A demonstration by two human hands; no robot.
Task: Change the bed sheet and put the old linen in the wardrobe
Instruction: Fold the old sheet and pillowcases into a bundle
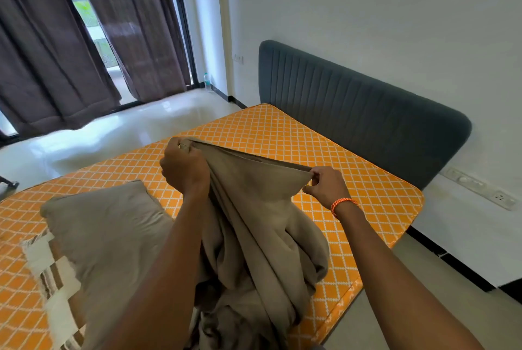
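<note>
Both forearms reach out from the bottom of the view over the bed. Left hand is fisted tight around a bunched corner of the taupe bed sheet, fingers fully curled, knuckles up. Right hand, with an orange braided bracelet at the wrist, pinches the sheet's edge between thumb and fingertips, the other fingers tucked in. Between the two hands the hem is pulled into a taut line, and the rest of the sheet hangs down in heavy folds, piling on the near part of the orange lattice-print mattress. Just left of the sheet lies a taupe pillow, resting partly on a brown-and-white striped cloth. Beyond the mattress stands a dark grey ribbed headboard against the white wall.
</note>
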